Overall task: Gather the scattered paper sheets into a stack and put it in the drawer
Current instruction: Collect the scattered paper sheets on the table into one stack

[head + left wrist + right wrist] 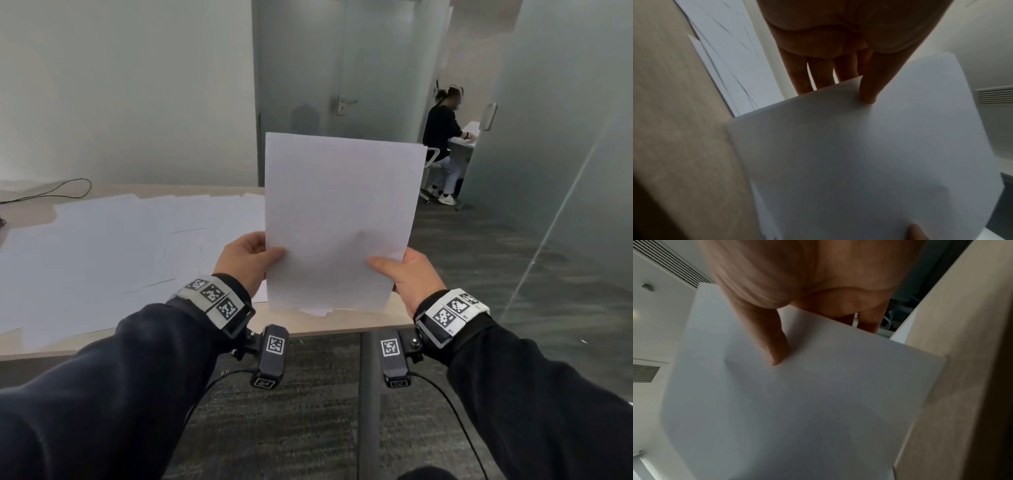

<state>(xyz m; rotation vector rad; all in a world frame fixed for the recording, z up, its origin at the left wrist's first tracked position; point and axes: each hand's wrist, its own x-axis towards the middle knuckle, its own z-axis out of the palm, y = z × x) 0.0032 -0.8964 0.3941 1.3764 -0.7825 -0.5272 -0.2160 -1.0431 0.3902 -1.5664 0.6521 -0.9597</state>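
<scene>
Spreading across the left of the table (41, 212), many loose sheets (113, 246) lie overlapped and ungathered, so most of the gathering seems left to do. Next, the left hand (245, 262) pinches the stack (339, 222) at its lower left edge, thumb in front, fingers (803, 78) behind. That stack stands upright above the table's near right corner, its bottom edges ragged and probably needing a tap square. Further right, the right hand (406, 277) pinches the lower right edge the same way. Beyond it lies open carpet (486, 260), giving room to swing; no drawer shows in any view.
</scene>
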